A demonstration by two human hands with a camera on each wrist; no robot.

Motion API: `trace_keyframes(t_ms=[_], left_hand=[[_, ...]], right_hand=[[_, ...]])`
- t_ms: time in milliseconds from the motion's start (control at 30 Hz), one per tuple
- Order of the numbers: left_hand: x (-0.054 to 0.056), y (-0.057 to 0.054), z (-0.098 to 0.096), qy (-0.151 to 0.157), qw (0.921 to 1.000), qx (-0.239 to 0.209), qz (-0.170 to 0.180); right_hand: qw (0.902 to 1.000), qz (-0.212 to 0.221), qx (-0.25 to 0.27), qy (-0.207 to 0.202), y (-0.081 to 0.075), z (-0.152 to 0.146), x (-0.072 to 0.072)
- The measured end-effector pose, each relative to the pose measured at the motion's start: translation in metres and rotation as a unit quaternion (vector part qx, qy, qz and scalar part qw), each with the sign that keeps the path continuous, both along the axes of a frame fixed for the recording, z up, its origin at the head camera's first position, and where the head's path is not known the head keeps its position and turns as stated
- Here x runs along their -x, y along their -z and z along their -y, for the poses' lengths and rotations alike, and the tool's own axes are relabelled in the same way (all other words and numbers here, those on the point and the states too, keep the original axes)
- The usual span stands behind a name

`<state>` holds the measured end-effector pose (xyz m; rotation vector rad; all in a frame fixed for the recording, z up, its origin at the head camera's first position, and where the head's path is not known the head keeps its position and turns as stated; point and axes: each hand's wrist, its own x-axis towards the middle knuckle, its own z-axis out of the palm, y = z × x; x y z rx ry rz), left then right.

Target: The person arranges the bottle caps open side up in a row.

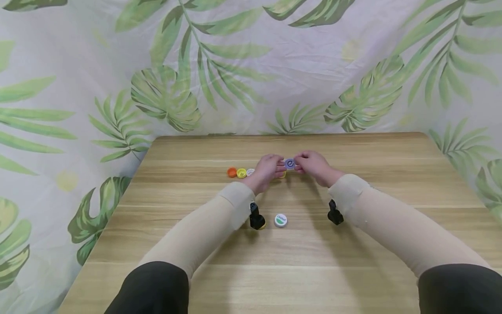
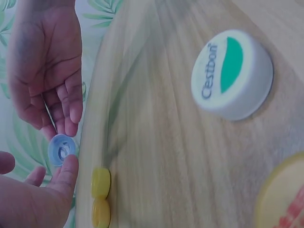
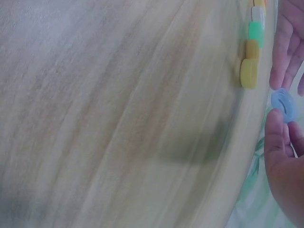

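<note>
Between my fingertips, above the far part of the table, is a light-blue bottle cap (image 1: 289, 163) with a dark mark on its face. Its hollow underside shows in both wrist views. My left hand (image 1: 267, 168) pinches one edge of it, thumb against the cap (image 2: 59, 151) in the left wrist view. From the opposite side my right hand (image 1: 315, 165) pinches it; the right wrist view shows that thumb at the cap (image 3: 284, 105). A row of bottle caps stands below, with an orange cap (image 1: 232, 172) at its left end and a yellow cap (image 3: 248, 73) at its right end.
A white Cestbon cap (image 1: 280, 220) lies nearer on the wooden table (image 1: 219, 279). Beside it, a yellow cap with red print (image 2: 287, 204) is partly hidden under the left wrist camera (image 1: 256, 218). A leaf-patterned cloth (image 1: 298, 78) hangs behind the table's far edge.
</note>
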<state>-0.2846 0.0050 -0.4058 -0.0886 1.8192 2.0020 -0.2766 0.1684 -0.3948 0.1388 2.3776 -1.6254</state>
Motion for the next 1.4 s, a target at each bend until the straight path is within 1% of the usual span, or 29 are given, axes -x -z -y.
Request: trace_keyframes(t_ms=[167, 267, 367, 467, 667, 867, 1100, 1167, 1233, 1267, 1400], left_hand=[[-0.003, 0.002, -0.005, 0.012, 0.9998, -0.001, -0.015], [-0.006, 0.002, -0.006, 0.025, 0.9995, 0.009, -0.015], [-0.008, 0.001, -0.007, 0.034, 0.9993, 0.016, -0.008], [-0.009, -0.001, -0.009, 0.043, 0.9989, 0.021, -0.002], [-0.011, -0.002, -0.013, 0.06, 0.998, 0.013, 0.017], [-0.012, 0.001, -0.019, 0.076, 0.9967, 0.012, 0.024], [-0.011, 0.002, -0.02, 0.094, 0.9945, 0.003, 0.047], [-0.011, 0.001, -0.02, 0.092, 0.9944, 0.004, 0.052], [-0.012, 0.0, -0.019, 0.082, 0.9952, 0.002, 0.054], [-0.012, -0.001, -0.018, 0.074, 0.9958, -0.002, 0.054], [-0.008, -0.005, -0.012, 0.026, 0.9981, -0.027, 0.05]], right_hand=[[1.0, 0.005, 0.006, -0.002, 0.004, -0.006, 0.0], [0.9998, 0.019, 0.009, -0.006, 0.007, -0.008, 0.001], [0.9994, 0.03, 0.007, -0.014, 0.01, -0.01, 0.003], [0.9992, 0.032, 0.004, -0.024, 0.011, -0.013, 0.004], [0.9985, 0.044, -0.001, -0.033, 0.012, -0.019, 0.006], [0.9973, 0.056, -0.012, -0.045, 0.017, -0.024, 0.007], [0.9958, 0.06, -0.031, -0.061, 0.02, -0.026, 0.006], [0.9956, 0.062, -0.035, -0.06, 0.021, -0.026, 0.007], [0.9954, 0.063, -0.04, -0.06, 0.022, -0.026, 0.007], [0.9953, 0.063, -0.043, -0.06, 0.022, -0.026, 0.007], [0.9946, 0.063, -0.052, -0.064, 0.021, -0.025, 0.006]])
